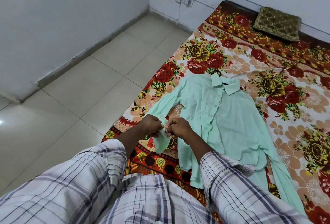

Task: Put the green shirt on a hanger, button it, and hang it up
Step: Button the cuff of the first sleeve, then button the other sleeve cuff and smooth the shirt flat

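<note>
A: Where's the green shirt (232,116)?

B: Flat on the flowered bedsheet (285,73), with a dark hanger hook (218,72) poking out at the collar. The front looks buttoned, though low down I can't tell.

A: And the hands?

B: The left hand (151,125) and right hand (180,128) both pinch the sleeve cuff (163,141), likely buttoning it. The shirt is not yet hung up.

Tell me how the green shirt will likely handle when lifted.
Probably floppy: the green shirt lies wrinkled flat on the bedsheet and its cuff droops from the left hand and right hand. Likely light: the fabric looks thin. Loose sleeves may trail.
</note>
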